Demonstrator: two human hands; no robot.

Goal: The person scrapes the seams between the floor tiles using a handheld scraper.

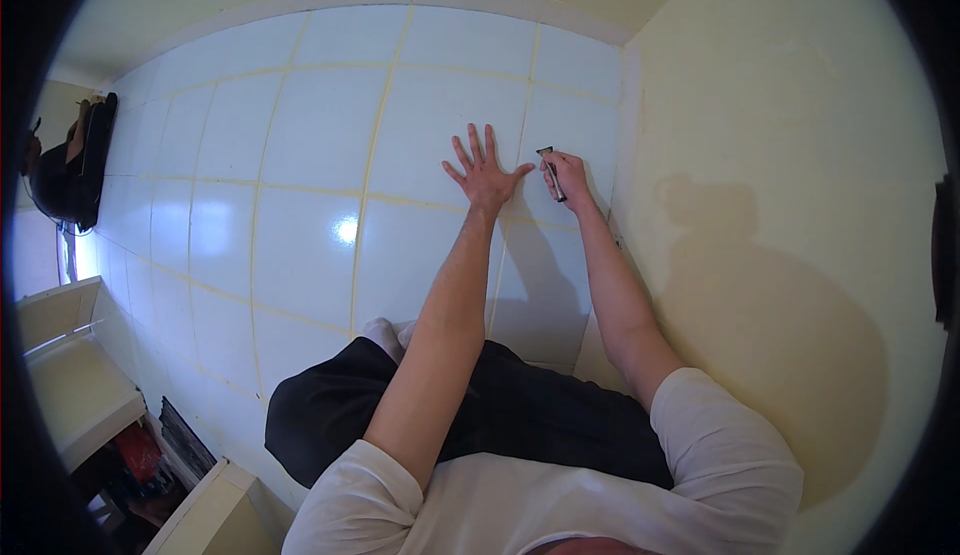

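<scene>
The right hand (570, 177) is closed around a small tool (554, 177), dark and silvery, with its wider head pointing away from the person; whether that head touches the floor I cannot tell. The tool is over a tile just right of a seam, near the right wall. Just left of it, the left hand (487, 183) holds nothing and lies palm down, fingers spread wide, its thumb reaching toward the tool. Around both hands stretches a floor (440, 105) of shiny pale tiles with yellowish seams (382, 115). Nearer the body come black trousers (560, 415), white socks (380, 334) and a white shirt (530, 490). A cream wall (760, 85) on the right carries the person's shadow (780, 345). Far left sits a black object (68, 180), hard to make out.
</scene>
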